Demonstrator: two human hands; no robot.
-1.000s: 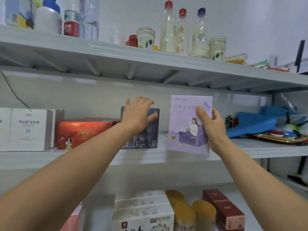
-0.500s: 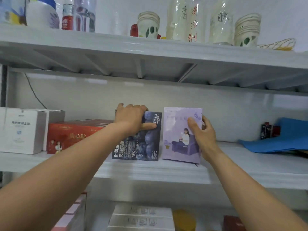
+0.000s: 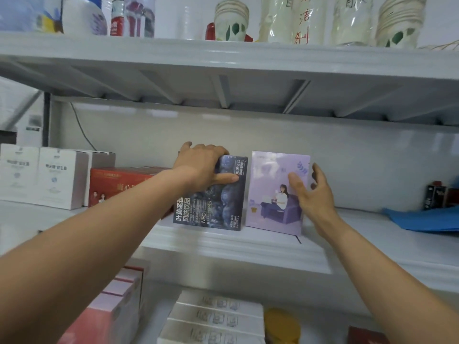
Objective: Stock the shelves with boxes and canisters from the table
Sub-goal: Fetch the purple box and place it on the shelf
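Shelf [image 3: 248, 249] is painted metal, smooth pale grey with a dull sheen. The dark blue box [image 3: 218, 202] is glossy printed card, and the lavender box [image 3: 270, 175] is card too, satin with soft glare. Red box [image 3: 119, 184] on the left is shiny, white boxes [image 3: 57, 177] matt card. Blue sheet [image 3: 427, 219] far right might be cloth, it's too blurry to call. Up top: paper cups [image 3: 232, 21], clear plastic bottles [image 3: 303, 18].

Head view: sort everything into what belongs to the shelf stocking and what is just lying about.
In the job:
dark blue blueberry-print carton, gripped by left hand
lilac cardboard box, touched by right hand
pale grey middle shelf

Lying about:
blue sheet
stacked paper cups
clear plastic bottles
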